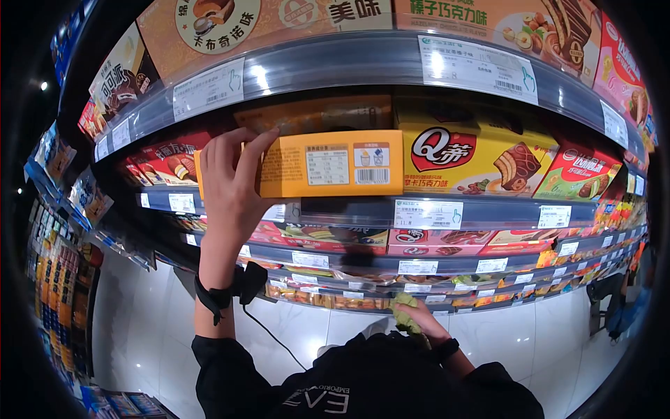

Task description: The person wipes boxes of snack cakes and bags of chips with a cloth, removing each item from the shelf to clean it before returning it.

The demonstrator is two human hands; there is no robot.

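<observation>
My left hand (237, 164) is closed around the left end of an orange-yellow snack box (331, 171), thumb across its printed side and fingers toward the top. The box is level at the front of a middle shelf, with its nutrition table and barcode facing me. Behind it another orange box (335, 112) sits in the shade of the shelf above. Low in front of my body, my right hand (421, 318) is closed on a pale green, crumpled item (405, 313) whose kind I cannot make out. Both wrists wear black bands.
A yellow box of chocolate cakes (474, 153) stands right of the held box, with a green-and-red box (579, 173) beyond. Red boxes (167, 157) are at the left. Shelf rails with price tags (429, 214) run across. A black cable (276, 335) hangs from my left wrist. A person (614, 304) is at far right.
</observation>
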